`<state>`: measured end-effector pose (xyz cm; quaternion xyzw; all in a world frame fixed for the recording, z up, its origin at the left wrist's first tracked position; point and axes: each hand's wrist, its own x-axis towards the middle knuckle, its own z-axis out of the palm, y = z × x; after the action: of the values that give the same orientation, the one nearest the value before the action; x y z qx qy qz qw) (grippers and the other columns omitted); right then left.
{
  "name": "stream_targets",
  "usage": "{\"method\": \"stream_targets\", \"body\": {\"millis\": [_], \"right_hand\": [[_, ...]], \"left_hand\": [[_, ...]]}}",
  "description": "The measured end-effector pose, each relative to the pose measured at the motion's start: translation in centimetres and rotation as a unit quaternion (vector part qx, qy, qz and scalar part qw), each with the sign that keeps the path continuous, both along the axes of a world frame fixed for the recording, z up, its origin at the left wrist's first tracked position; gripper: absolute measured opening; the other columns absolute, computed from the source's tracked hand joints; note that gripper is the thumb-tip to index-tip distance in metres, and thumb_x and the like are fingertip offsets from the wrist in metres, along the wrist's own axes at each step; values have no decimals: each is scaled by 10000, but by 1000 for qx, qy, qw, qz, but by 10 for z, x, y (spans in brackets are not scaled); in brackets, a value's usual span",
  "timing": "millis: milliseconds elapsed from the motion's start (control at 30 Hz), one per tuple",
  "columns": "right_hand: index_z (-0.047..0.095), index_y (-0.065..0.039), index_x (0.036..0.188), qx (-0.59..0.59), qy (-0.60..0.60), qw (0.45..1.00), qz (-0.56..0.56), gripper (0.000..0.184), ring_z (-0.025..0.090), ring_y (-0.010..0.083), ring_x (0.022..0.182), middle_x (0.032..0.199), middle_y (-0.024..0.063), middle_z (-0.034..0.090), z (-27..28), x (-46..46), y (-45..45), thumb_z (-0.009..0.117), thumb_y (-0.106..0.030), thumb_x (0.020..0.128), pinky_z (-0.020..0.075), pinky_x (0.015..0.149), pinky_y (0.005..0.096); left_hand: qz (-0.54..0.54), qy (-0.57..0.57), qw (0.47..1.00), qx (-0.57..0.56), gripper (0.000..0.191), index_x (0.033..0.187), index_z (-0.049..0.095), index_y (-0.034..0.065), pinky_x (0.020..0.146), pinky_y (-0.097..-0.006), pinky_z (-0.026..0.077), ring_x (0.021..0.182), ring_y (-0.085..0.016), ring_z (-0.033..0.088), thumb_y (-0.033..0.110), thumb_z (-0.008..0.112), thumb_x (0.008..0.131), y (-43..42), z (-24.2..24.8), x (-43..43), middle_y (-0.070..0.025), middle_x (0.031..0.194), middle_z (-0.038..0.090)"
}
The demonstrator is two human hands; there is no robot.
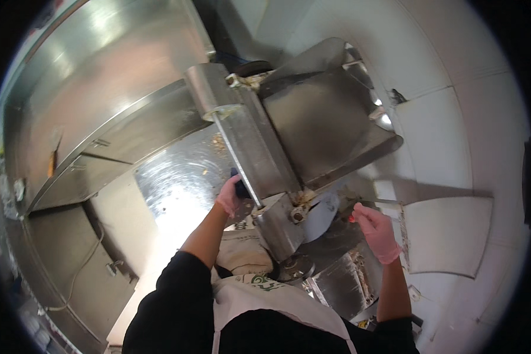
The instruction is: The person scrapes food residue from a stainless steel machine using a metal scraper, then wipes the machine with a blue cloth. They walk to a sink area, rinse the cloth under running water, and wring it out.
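A large metal machine [265, 150] with a metal rod and a wide sloping tray [321, 126] stands before me. My left hand [230, 197], in a thin translucent pink glove, is at the near end of the rod, its fingers on a dark object [240, 186] partly hidden behind the rod. My right hand [374, 228], gloved likewise, is to the right of the machine with its fingers bent together. A small red thing [352, 218] shows at its fingertips; whether it is pinched or lies behind them I cannot tell.
A long stainless steel counter [110, 57] runs along the left, with an orange-handled tool [52, 163] on it. Below lies a shiny metal sheet [181, 168] with crumbs. White tiled wall and a pale square panel [449, 234] are at right. A soiled metal box [343, 281] stands near my right forearm.
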<state>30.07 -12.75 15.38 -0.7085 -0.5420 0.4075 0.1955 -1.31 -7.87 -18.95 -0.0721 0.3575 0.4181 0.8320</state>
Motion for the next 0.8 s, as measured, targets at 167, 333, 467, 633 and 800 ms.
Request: {"method": "stream_targets", "body": {"millis": [167,333,467,633,800], "right_hand": [[687,17,1111,24,90,990,105,207,667,138,940,1032,86,725,-27,-61,0,615,-18,920,518,848,262],[574,-11,1308,137,222,916,304,509,639,207,1077,1279,131,619,-28,-166,27,727,-70,827,510,883,322],[634,15,1180,204,233,914,263,370,649,232,1062,1189,150,662,-44,-183,80,668,-59,820,489,952,323],[643,30,1185,31,356,919,166,346,616,128,947,1041,56,676,-85,-93,215,615,-36,847,484,870,252],[652,-22,1214,38,187,981,-28,347,647,190,949,1047,121,705,-171,-90,287,631,-160,896,509,834,309]], "left_hand": [[182,-19,983,32,468,1296,499,56,909,-509,518,1049,-401,620,300,576,905,-43,98,-116,-208,1245,604],[197,37,967,160,553,1331,523,70,1018,-517,453,1189,-373,564,467,561,948,-47,223,-95,-167,1335,572],[118,14,964,237,614,1421,456,94,1036,-451,439,1251,-255,519,502,531,969,-30,268,-28,-96,1408,525],[60,111,964,233,857,1516,255,8,1038,-370,410,1266,-258,493,546,572,929,-41,246,-62,-160,1501,403],[93,233,961,115,780,1508,294,30,990,-368,421,1219,-246,526,512,545,948,-73,177,-116,-152,1443,461]]}}
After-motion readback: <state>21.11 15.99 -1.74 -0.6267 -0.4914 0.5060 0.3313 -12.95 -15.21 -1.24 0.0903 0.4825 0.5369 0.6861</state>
